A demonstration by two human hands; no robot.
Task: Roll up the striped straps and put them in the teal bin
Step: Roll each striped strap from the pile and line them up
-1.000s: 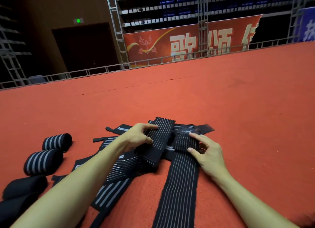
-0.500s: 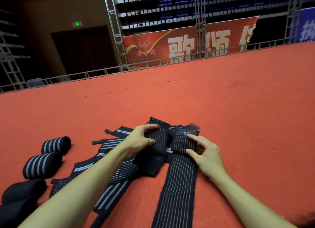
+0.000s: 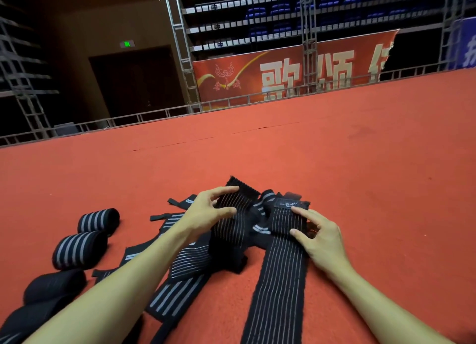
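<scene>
A pile of black straps with grey stripes lies on the red carpet (image 3: 360, 189) in front of me. One long strap (image 3: 279, 279) runs from the pile toward me; its far end is folded over, showing a label. My right hand (image 3: 318, 236) pinches that folded end between thumb and fingers. My left hand (image 3: 208, 212) holds a second, shorter strap (image 3: 231, 230) lifted off the pile, thumb and fingers around its edge. More flat straps (image 3: 180, 287) lie under my left forearm. No teal bin is in view.
Two rolled striped straps (image 3: 99, 220) (image 3: 79, 249) sit on the carpet at the left, with plain black rolls (image 3: 54, 285) nearer the bottom left corner. The carpet stretches far ahead to a metal rail (image 3: 154, 115), scaffolding and a red banner (image 3: 283, 76).
Both hands drew slightly closer together over the pile. The far end of the long strap has been folded back toward me, and the left hand's strap is raised a little more.
</scene>
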